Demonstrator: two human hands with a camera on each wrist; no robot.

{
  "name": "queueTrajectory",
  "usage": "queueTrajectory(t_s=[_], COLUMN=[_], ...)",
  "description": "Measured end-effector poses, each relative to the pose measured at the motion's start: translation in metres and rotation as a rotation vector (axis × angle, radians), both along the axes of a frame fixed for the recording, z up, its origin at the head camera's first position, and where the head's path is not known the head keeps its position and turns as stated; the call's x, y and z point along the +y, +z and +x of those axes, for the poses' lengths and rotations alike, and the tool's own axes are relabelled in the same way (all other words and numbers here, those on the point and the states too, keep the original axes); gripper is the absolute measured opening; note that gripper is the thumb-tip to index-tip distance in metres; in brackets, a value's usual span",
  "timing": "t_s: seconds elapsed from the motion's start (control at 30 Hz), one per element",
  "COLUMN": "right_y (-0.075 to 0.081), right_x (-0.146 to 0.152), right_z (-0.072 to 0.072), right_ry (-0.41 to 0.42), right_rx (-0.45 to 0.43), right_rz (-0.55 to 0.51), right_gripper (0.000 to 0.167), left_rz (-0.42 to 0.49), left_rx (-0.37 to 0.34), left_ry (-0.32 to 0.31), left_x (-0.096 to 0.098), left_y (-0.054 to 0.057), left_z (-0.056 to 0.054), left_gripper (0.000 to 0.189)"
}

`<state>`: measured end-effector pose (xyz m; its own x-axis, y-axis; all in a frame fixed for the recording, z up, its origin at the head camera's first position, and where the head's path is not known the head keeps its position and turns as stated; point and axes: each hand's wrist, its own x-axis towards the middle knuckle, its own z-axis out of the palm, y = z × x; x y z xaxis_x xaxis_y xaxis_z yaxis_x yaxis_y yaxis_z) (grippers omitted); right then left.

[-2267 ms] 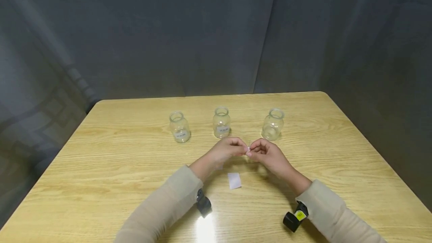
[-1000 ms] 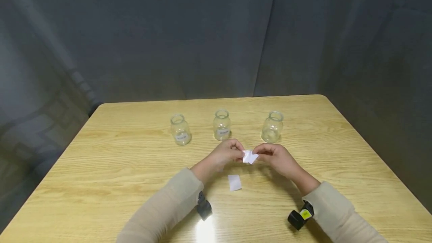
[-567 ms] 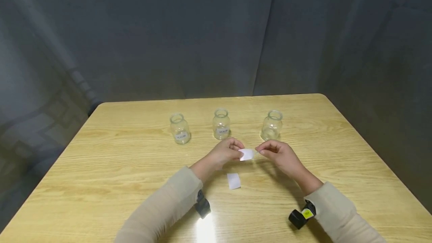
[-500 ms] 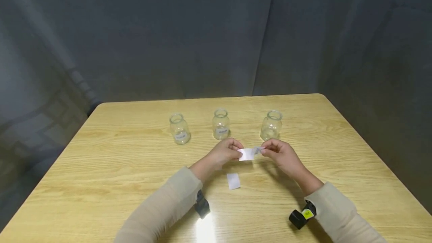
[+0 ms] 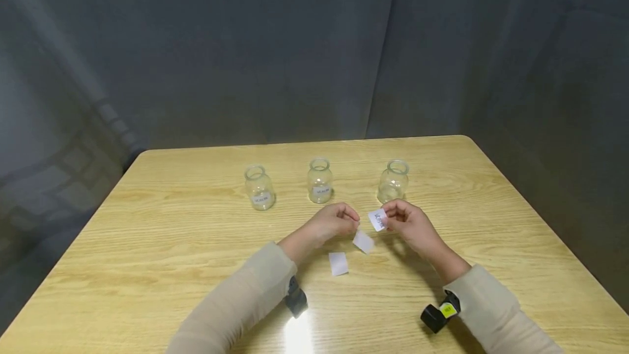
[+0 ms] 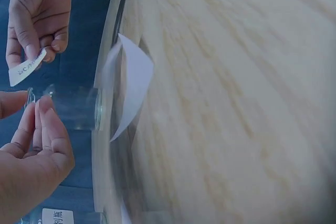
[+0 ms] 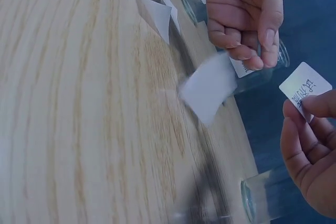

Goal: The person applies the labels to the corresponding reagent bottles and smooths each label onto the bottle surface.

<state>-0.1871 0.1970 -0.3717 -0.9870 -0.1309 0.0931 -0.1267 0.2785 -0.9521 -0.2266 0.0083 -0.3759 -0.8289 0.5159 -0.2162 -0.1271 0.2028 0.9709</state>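
In the head view my right hand pinches a white sticker label with handwriting on it, in front of the right-hand glass jar. My left hand is beside it, fingers loosely bent with nothing between them. Just below its fingertips a white backing paper is in the air, blurred in the right wrist view. Another white paper piece lies on the table nearer me. The left jar and the middle jar each bear a written label; none shows on the right one.
The three jars stand upright in a row on the wooden table. In the right wrist view, two curled paper pieces, one in front, are on the table. A dark curtain hangs behind the table's far edge.
My right hand has pulled the label off its backing paper and turned it so the writing shows. The left hand has let go of the backing, which is dropping.
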Motion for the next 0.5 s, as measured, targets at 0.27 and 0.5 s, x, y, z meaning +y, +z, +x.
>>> queueTrajectory(t_s=[0.27, 0.5], right_y=[0.0, 0.0], right_x=[-0.001, -0.001], right_z=[-0.002, -0.001], right_ry=[0.016, -0.002], right_rx=[0.01, 0.016], right_rz=[0.002, 0.02], right_gripper=[0.02, 0.02], left_rz=[0.049, 0.045], left_rx=[0.006, 0.065], left_ry=[0.025, 0.032], left_x=[0.005, 0.019], left_y=[0.004, 0.005], left_z=[-0.001, -0.002], left_gripper=[0.018, 0.014])
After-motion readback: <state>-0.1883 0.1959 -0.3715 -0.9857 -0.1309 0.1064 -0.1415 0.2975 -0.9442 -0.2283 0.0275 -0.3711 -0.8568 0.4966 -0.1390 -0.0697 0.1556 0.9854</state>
